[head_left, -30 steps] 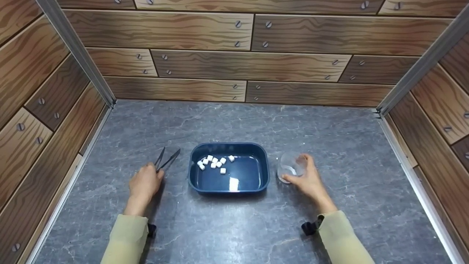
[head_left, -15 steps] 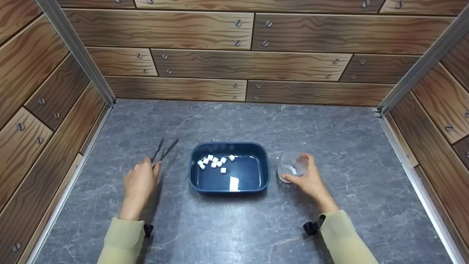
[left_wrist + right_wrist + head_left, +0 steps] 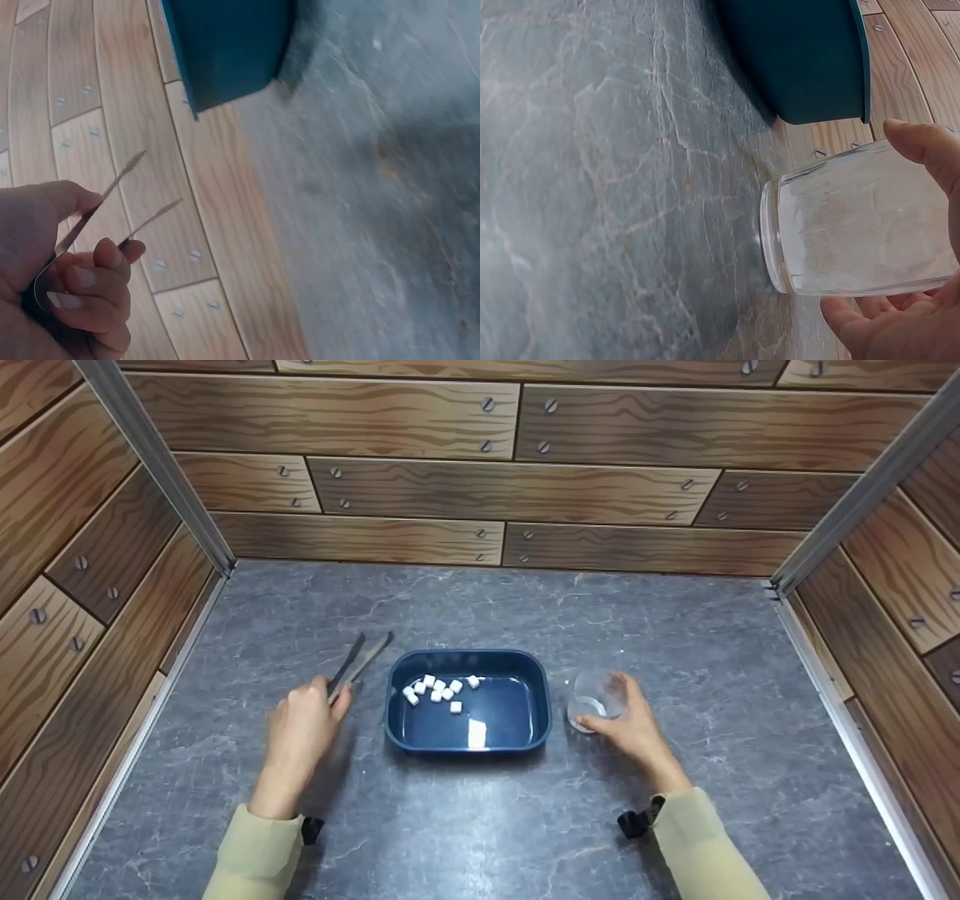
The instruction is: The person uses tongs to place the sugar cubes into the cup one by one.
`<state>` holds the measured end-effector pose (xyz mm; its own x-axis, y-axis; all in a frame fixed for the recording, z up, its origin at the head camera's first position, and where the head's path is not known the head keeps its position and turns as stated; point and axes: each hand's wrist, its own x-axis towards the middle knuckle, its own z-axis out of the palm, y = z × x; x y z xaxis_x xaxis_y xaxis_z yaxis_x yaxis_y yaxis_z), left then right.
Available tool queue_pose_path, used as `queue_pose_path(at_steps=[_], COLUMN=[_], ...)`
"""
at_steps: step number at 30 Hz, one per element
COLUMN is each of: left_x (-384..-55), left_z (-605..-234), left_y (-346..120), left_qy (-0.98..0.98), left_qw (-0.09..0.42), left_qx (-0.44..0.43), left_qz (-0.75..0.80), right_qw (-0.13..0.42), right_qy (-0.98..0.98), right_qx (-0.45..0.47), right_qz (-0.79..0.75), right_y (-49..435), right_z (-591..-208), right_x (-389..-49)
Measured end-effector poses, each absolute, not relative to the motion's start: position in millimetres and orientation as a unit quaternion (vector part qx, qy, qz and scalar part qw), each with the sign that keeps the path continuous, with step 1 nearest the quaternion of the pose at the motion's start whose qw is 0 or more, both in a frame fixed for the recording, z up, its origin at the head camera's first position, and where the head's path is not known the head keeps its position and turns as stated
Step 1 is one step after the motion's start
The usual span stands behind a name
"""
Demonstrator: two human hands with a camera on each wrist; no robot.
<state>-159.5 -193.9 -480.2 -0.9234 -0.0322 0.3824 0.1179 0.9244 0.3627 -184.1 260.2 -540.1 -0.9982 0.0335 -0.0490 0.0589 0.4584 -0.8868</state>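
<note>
At the far left of the head view, a wood-patterned side wall (image 3: pixel 75 682) slopes down to the grey marbled tabletop (image 3: pixel 480 825). The left sleeve (image 3: pixel 255 844), pale yellow-green, enters at the lower left, with a black device (image 3: pixel 312 830) at its cuff. Left of centre, the left hand (image 3: pixel 304 724) holds dark tongs (image 3: pixel 348 661) between thumb and fingers. Their long axis runs diagonally, the tips toward the upper right, and the two arms stand apart with nothing between them. The nearer tip is just beyond the upper left corner of the blue tray (image 3: pixel 510 720). In the left wrist view the bent end sits in the palm at lower left and both tips point to the upper right.

The tray lies at mid-frame, its long axis running left to right. Small white cubes (image 3: pixel 448 694) cluster in its upper left part, one of them set apart toward the top centre and another lower down.

Right of the tray and near it, a clear cup (image 3: pixel 589 690) is upright, mouth up. The right hand (image 3: pixel 637 731) grips it from the right, thumb on one side and fingers on the other. In the right wrist view the cup's long axis runs across the frame, base to the left. The right sleeve (image 3: pixel 701 840) fills the lower right.
</note>
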Motion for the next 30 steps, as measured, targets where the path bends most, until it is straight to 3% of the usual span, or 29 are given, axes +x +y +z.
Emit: queue_pose_path(at_steps=[10, 30], left_x=[-155, -150], left_z=[-473, -487], left_y=[-174, -161], left_qy=[-0.948, -0.956], left_qw=[0.219, 0.120], left_qx=[-0.130, -0.241], left_qz=[-0.191, -0.113], right_qw=[0.005, 0.004], right_qy=[0.856, 0.846], right_qx=[0.039, 0.045], right_qz=[-0.515, -0.531], right_y=[260, 259], right_z=[-543, -547], right_x=[-184, -183])
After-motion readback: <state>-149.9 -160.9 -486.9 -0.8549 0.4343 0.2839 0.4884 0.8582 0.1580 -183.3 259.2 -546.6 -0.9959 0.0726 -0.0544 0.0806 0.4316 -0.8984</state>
